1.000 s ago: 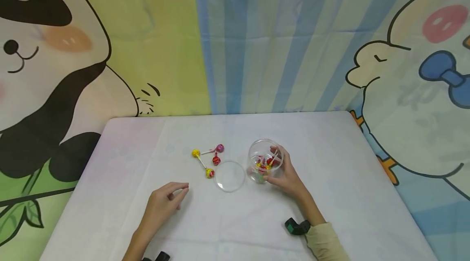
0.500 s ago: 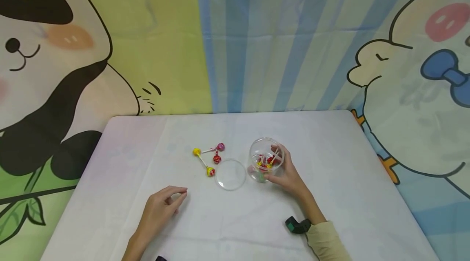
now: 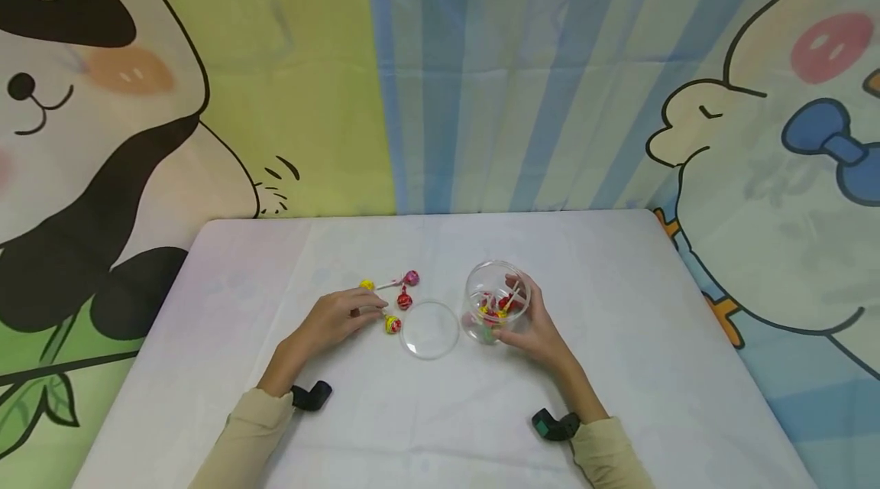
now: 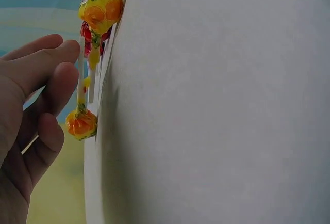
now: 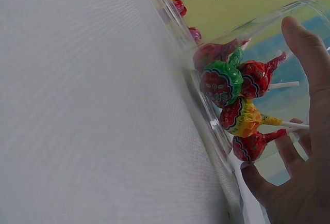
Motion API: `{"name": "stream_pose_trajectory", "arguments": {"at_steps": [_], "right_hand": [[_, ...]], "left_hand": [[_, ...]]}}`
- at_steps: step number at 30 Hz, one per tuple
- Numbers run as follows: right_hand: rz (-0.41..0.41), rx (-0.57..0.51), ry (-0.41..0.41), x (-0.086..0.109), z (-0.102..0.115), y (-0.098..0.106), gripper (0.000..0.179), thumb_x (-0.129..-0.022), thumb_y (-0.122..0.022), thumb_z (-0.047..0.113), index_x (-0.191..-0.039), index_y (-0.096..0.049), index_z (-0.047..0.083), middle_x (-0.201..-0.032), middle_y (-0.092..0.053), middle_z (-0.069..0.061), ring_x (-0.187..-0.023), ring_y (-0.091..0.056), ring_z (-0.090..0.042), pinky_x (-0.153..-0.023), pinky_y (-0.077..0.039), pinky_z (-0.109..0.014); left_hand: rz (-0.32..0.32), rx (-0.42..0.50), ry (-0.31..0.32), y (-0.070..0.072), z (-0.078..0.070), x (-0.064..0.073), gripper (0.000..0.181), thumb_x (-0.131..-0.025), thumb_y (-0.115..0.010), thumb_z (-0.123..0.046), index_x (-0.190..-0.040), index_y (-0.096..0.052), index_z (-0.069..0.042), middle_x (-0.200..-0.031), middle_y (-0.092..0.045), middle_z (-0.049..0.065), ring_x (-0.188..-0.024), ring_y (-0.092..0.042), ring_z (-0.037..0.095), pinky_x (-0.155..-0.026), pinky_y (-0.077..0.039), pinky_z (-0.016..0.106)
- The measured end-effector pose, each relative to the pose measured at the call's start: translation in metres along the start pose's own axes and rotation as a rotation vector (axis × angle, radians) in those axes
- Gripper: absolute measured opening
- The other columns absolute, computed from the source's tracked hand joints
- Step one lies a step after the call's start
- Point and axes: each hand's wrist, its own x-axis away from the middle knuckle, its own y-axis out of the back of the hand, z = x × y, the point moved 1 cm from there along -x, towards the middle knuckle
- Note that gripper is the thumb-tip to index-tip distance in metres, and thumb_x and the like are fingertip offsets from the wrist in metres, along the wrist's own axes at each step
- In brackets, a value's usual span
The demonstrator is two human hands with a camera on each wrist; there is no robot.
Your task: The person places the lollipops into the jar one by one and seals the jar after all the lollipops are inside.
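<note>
My left hand (image 3: 337,318) reaches over two yellow-wrapped lollipops, its fingers slightly bent beside their white sticks. In the left wrist view, one yellow lollipop (image 4: 101,10) lies with its head at the top, the other lollipop (image 4: 81,125) lower down; the fingertips are very near a stick, and contact cannot be told. A red lollipop (image 3: 404,299) and a purple lollipop (image 3: 411,277) lie just beyond. With my right hand (image 3: 529,325) I grip a clear round jar (image 3: 474,275) from its right side. Several lollipops sit inside it, among them a green one (image 5: 221,83).
A clear round lid (image 3: 429,329) lies flat between the loose lollipops and the jar. The white-covered table (image 3: 426,428) meets a cartoon-printed backdrop (image 3: 440,92) at its far edge. A black camera sits on each wrist.
My left hand has moved forward and right from the near-left table to the yellow lollipops, partly covering them. My right hand and the jar have stayed in place.
</note>
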Motion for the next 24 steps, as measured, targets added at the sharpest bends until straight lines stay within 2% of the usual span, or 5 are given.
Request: {"name": "stream_pose_trajectory", "arguments": {"at_steps": [7, 13, 16, 20, 24], "right_hand": [[-0.004, 0.028, -0.024, 0.002, 0.009, -0.002, 0.096, -0.075, -0.079, 0.004, -0.148, -0.017, 0.001, -0.149, -0.034, -0.026, -0.141, -0.029, -0.044, -0.114, -0.018, -0.065], [-0.002, 0.021, -0.007, 0.002, 0.011, -0.003, 0.096, -0.075, -0.079, 0.004, -0.149, -0.017, 0.003, -0.150, -0.033, -0.028, -0.141, -0.029, -0.046, -0.113, -0.019, -0.066], [0.000, 0.019, -0.006, 0.002, 0.012, -0.003, 0.097, -0.075, -0.079, 0.004, -0.149, -0.017, 0.003, -0.150, -0.033, -0.028, -0.141, -0.029, -0.046, -0.113, -0.019, -0.066], [-0.002, 0.022, -0.012, 0.003, 0.012, -0.002, 0.097, -0.075, -0.079, 0.004, -0.149, -0.017, 0.003, -0.150, -0.033, -0.026, -0.142, -0.029, -0.045, -0.113, -0.020, -0.066], [-0.002, 0.026, -0.015, 0.002, 0.009, -0.001, 0.097, -0.075, -0.079, 0.005, -0.149, -0.017, 0.004, -0.151, -0.033, -0.025, -0.142, -0.028, -0.044, -0.113, -0.020, -0.066]], "left_hand": [[0.089, -0.024, -0.027, -0.003, 0.003, -0.008, 0.023, -0.083, -0.077, -0.018, -0.105, -0.076, -0.025, -0.105, -0.072, -0.010, -0.095, -0.068, 0.008, -0.079, -0.055, 0.031], [0.094, -0.054, -0.036, -0.002, 0.000, -0.010, 0.022, -0.084, -0.076, -0.017, -0.104, -0.076, -0.025, -0.101, -0.071, -0.012, -0.089, -0.067, 0.005, -0.075, -0.054, 0.028], [0.011, -0.050, -0.029, 0.001, 0.001, -0.008, 0.025, -0.083, -0.076, -0.012, -0.105, -0.075, -0.022, -0.101, -0.070, -0.010, -0.083, -0.064, 0.003, -0.070, -0.053, 0.024], [-0.170, -0.002, -0.003, 0.012, 0.007, -0.004, 0.026, -0.080, -0.076, -0.004, -0.103, -0.075, -0.015, -0.099, -0.070, -0.005, -0.067, -0.058, -0.001, -0.058, -0.047, 0.016], [-0.316, 0.032, 0.078, 0.029, 0.017, 0.006, 0.023, -0.079, -0.077, -0.001, -0.100, -0.074, -0.011, -0.091, -0.070, -0.002, -0.053, -0.052, -0.003, -0.051, -0.040, 0.010]]}}
